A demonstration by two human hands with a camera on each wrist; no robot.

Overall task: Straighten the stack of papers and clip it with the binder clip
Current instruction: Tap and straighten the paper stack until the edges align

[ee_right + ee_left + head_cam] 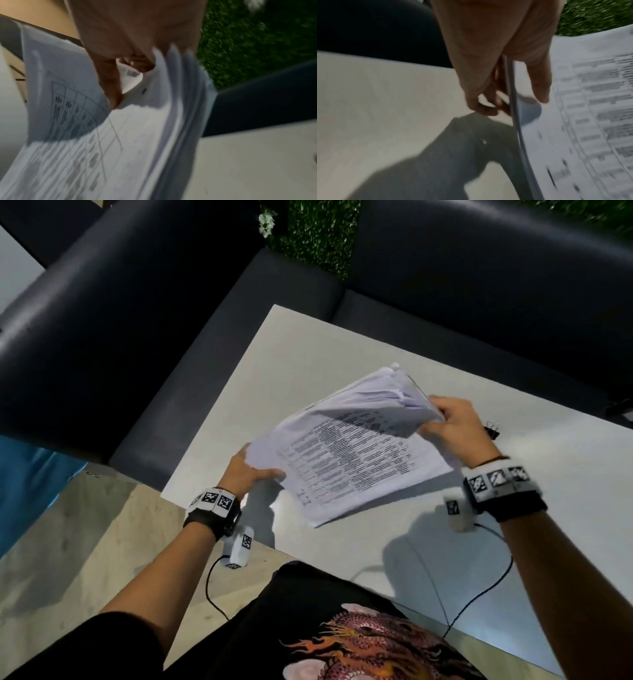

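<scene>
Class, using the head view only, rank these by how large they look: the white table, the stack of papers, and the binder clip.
1. white table
2. stack of papers
3. binder clip, partly hidden behind the right hand

Table (308, 364) bare — clip (492, 429) far-right edge

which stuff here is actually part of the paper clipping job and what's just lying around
For the job:
- stack of papers, held by left hand and right hand
- binder clip, on the table beyond the right hand

Lying about:
- black sofa
- green plant wall
</scene>
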